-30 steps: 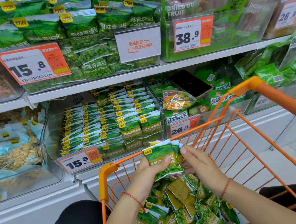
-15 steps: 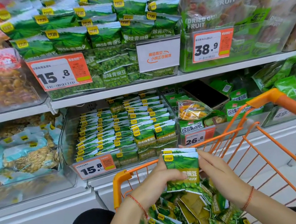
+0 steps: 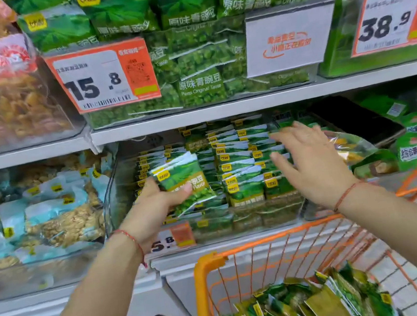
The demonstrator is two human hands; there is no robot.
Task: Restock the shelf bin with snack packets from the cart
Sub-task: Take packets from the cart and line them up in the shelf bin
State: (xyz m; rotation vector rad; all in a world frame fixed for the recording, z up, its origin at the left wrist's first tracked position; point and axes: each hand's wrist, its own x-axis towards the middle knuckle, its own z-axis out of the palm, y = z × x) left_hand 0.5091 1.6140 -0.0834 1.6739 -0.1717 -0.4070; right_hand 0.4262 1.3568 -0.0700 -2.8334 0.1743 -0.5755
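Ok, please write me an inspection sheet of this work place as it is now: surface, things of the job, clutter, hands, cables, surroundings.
Surface: white shelf, clear shelf bin holding rows of green pea packets.
Job's things: stack of pea packets at the bin; loose packets in the orange cart.
Clutter: dark flat object on the neighbouring bin.
Hands: left hand grips the stack; right hand open, fingers spread over the rows.
Cables: nothing seen.
Surroundings: price tags, nut bags, dried fruit.

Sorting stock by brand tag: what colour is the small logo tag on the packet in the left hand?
Yellow, at the top corner of the green pea packet, in the head view.
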